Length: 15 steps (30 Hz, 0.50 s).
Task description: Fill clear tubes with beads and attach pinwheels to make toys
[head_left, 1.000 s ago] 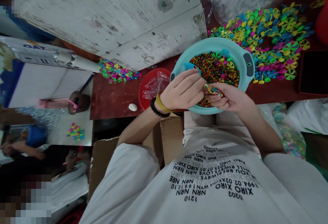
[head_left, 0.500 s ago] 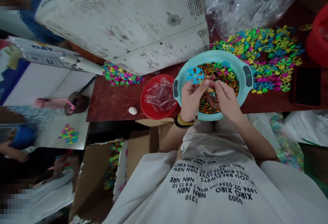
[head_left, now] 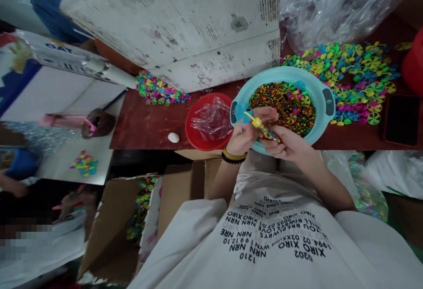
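A clear piece filled with small coloured balls (head_left: pixel 271 136), with a yellow cap (head_left: pixel 256 122), lies between my hands over the near rim of a light-blue basin (head_left: pixel 322 124). My right hand (head_left: pixel 289 142) has its fingers curled round the filled end. My left hand (head_left: pixel 244 134) is at the capped end, its fingers partly stretched over it. Beside the left fingers shows a blue spoked wheel (head_left: pixel 243 113), which seems joined to the cap by a yellow stem. Many small coloured balls (head_left: pixel 271 95) lie in the basin, with a few plastic wheels among them.
A red bowl (head_left: pixel 191 126) with clear plastic bags stands left of the basin, near a white egg-shaped object (head_left: pixel 173 137). Plastic wheels (head_left: pixel 357 77) are heaped at right beside a dark phone (head_left: pixel 402 117). A large white carton (head_left: pixel 185 29) stands behind. Other people are at left.
My hands have come down and nearer to me, from over the basin's middle to its near rim. The yellow cap and ball-filled piece now show; the blue wheel has moved lower left.
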{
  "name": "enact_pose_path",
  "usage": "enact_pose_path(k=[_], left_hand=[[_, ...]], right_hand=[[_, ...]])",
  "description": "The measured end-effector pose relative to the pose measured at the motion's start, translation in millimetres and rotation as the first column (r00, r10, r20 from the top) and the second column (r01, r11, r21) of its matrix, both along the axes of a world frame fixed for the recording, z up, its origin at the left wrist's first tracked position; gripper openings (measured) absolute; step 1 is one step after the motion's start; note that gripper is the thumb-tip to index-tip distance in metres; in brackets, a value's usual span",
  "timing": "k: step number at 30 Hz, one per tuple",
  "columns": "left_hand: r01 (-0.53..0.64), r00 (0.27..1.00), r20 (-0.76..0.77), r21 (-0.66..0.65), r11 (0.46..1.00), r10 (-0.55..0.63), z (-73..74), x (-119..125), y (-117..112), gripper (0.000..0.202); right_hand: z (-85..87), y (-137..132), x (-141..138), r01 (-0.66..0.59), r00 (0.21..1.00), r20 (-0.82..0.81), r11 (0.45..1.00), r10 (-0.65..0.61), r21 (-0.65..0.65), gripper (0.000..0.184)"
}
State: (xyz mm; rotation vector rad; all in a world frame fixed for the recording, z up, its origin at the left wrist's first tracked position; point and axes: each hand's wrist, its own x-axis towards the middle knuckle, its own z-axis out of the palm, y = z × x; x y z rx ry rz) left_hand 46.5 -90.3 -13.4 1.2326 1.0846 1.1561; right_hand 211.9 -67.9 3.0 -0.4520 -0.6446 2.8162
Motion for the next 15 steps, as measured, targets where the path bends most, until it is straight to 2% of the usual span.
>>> enact_pose_path(k=[2,3,4,5,6,7,9,11,13,14,15], left_hand=[[-0.106,0.992,0.073,0.039,0.994,0.103,-3.0,5,-3,0.092],[-0.17,0.98,0.115,0.051,0.984,0.163,-4.8,7,-5,0.087],[-0.233,0.963,0.148,0.056,0.971,0.223,-6.7,8,-6,0.08],[-0.283,0.948,0.171,0.057,0.957,0.27,-8.6,8,-9,0.075],[-0.313,0.936,0.185,0.053,0.948,0.299,-10.2,7,-11,0.073],[-0.318,0.932,0.196,0.047,0.947,0.304,-11.3,5,-14,0.073],[-0.283,0.939,0.21,0.029,0.959,0.271,-12.2,-3,-21,0.075],[-0.216,0.954,0.211,-0.019,0.976,0.215,-11.7,-10,-27,0.078],[-0.171,0.962,0.203,-0.071,0.983,0.182,-11.1,-14,-32,0.08],[-0.177,0.96,0.201,-0.095,0.98,0.193,-11.1,-15,-35,0.078],[-0.206,0.953,0.202,-0.111,0.972,0.225,-11.6,-14,-39,0.074]], right_hand=[[-3.8,-7,-10,0.201,0.973,0.095,0.974,-0.212,0.109,0.028],[-5.6,-9,-14,0.309,0.932,0.138,0.934,-0.334,0.18,0.03],[-7.2,-11,-18,0.388,0.887,0.166,0.89,-0.431,0.239,0.03],[-8.4,-11,-20,0.408,0.871,0.178,0.875,-0.459,0.261,0.03],[-9.1,-11,-21,0.368,0.891,0.181,0.897,-0.415,0.246,0.029],[-9.3,-10,-21,0.28,0.933,0.174,0.938,-0.316,0.203,0.028],[-8.4,-6,-20,0.034,0.992,0.121,0.996,-0.044,0.084,0.025],[-6.6,-5,-20,-0.149,0.987,0.065,0.989,0.148,0.019,0.023],[-5.4,-9,-22,-0.17,0.984,0.053,0.985,0.169,0.023,0.024],[-5.2,-13,-23,-0.115,0.991,0.077,0.992,0.111,0.058,0.026],[-5.1,-18,-24,-0.012,0.992,0.125,0.992,-0.004,0.129,0.028]])
